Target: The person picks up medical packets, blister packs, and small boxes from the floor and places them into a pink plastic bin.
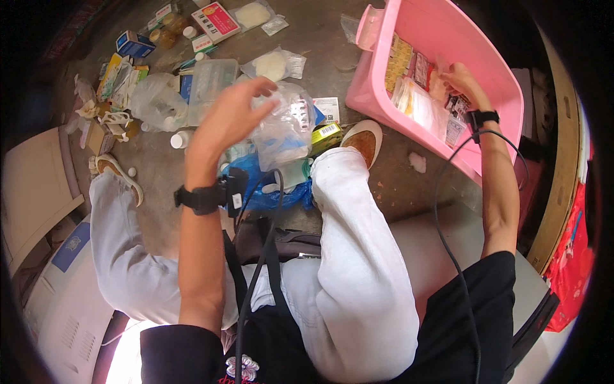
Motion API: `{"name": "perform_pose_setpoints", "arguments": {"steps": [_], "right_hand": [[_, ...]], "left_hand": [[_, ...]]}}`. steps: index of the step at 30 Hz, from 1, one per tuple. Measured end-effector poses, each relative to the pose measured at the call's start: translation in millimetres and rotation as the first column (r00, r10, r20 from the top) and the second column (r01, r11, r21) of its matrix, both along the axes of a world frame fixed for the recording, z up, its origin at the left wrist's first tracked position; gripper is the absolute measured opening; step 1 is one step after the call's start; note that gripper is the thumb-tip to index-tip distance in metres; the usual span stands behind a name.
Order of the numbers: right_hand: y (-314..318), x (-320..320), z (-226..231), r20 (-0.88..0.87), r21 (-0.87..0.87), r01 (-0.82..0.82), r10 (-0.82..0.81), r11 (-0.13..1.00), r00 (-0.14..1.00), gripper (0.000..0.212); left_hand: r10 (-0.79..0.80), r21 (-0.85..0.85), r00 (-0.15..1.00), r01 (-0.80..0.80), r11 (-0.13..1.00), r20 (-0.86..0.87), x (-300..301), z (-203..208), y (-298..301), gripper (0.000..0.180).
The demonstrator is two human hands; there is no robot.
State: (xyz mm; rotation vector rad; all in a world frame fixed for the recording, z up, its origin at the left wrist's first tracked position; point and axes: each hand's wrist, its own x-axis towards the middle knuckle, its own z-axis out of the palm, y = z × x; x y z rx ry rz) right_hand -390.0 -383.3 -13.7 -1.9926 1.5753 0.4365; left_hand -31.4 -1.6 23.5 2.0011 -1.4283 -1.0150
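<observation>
My left hand (236, 114) is open, slightly blurred, its fingers apart over a clear plastic bag (286, 118). Below that bag lies a crumpled blue plastic bag (251, 185), close to a yellow-green box (325, 137). On the right, my right hand (465, 84) reaches inside a pink plastic bin (368, 86). Its fingers are bent together at a pale, thin packet (437, 88), whose kind I cannot make out. Also in the bin are clear bags of white contents (423, 116), a yellow patterned pack (398, 63) and a small clear case (455, 131).
Left of my left hand stand a translucent plastic box (214, 78), a clear bag (157, 102) and a white bottle (180, 139). Further off lie a red-and-white box (216, 22), a blue box (134, 43) and a bag with a round white pad (270, 65). Cables hang from both wrists.
</observation>
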Motion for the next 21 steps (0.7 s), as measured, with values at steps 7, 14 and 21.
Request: {"name": "perform_pose_setpoints", "arguments": {"steps": [7,14,21], "right_hand": [[132,80,140,0.390,-0.473,-0.237,0.443,0.849,0.808,0.024],[248,119,138,0.696,-0.157,-0.538,0.479,0.829,0.535,0.014],[276,122,-13,0.252,-0.222,-0.767,0.796,0.601,0.551,0.020]], "left_hand": [[-0.153,0.125,0.984,0.163,0.979,-0.086,-36,-15,46,0.017],[0.016,0.336,0.992,-0.058,0.940,0.126,-40,3,82,0.014],[0.318,0.230,0.849,-0.439,0.868,0.423,-29,13,93,0.019]]}}
